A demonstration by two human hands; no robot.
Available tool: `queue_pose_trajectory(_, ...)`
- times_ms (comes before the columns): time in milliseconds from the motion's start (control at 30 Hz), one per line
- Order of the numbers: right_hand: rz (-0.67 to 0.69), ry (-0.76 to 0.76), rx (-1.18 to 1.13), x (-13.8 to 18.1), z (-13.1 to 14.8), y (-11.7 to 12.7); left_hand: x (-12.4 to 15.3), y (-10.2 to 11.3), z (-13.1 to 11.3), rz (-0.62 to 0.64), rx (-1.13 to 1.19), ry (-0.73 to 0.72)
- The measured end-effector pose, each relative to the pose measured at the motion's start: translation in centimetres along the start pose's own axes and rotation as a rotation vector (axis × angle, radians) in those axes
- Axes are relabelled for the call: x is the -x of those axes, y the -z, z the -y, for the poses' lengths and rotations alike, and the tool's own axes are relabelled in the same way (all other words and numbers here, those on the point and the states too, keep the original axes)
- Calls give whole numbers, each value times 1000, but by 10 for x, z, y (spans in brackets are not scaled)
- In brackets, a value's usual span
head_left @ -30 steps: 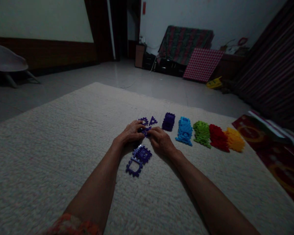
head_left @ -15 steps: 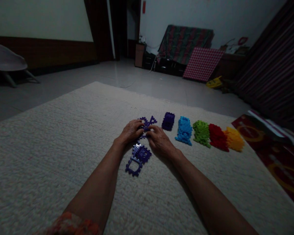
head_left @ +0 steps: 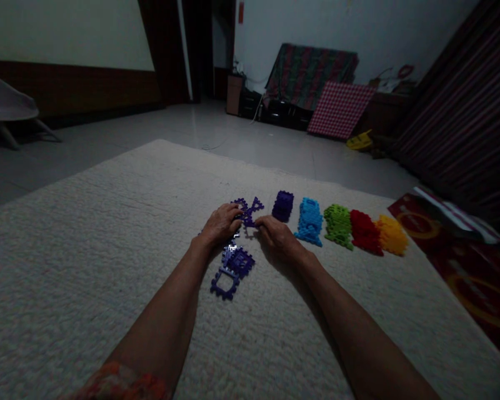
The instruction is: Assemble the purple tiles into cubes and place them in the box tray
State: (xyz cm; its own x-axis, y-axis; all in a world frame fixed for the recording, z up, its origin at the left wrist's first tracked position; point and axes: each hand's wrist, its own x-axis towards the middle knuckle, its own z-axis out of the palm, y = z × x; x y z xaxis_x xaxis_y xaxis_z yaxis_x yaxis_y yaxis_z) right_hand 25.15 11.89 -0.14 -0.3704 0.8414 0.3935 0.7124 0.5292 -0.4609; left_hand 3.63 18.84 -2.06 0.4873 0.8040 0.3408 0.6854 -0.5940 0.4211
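Note:
My right hand [head_left: 278,234] pinches the edge of a purple toothed plastic building piece [head_left: 250,221] between thumb and fingers, tilted just above the mat. My left hand [head_left: 220,224] is closed at the left side of the same piece, its fingers curled over it and partly hiding it. Beyond the fingertips lie a purple triangular piece [head_left: 256,204] and a purple frame piece [head_left: 239,202]. Nearer to me a purple square piece [head_left: 241,263] and an open square frame [head_left: 225,296] lie on the mat, with another shiny piece [head_left: 228,253] beside them.
To the right stand stacks of similar pieces: purple [head_left: 283,205], light blue [head_left: 309,221], green [head_left: 338,225], red [head_left: 364,232] and yellow [head_left: 392,235]. All rest on a pale woven mat [head_left: 120,222]. Red boxes [head_left: 475,278] lie along its right edge.
My right hand has drawn slightly to the right and away from my left hand, still pinching the purple piece. The view has shifted a little.

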Motion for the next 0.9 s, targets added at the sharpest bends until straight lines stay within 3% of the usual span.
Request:
queue_pose_trajectory(167, -106, -150, 163, -4, -10, 6, -1, 1, -1, -4, -9, -6)
queue_pose_trajectory(367, -33, -297, 340, -6, -21, 22, -1, 2, -1, 9, -20, -3)
queue_pose_trajectory(500, -15, -286, 346, -6, -25, 28, -1, 2, -1, 15, -18, 6)
queue_pose_trajectory(667, -120, -236, 343, -4, -23, 24, -2, -1, 1, 6, -32, -5)
queue_pose_trajectory(900, -249, -283, 420, -8, -28, 33, -2, -3, 2, -2, -49, -21)
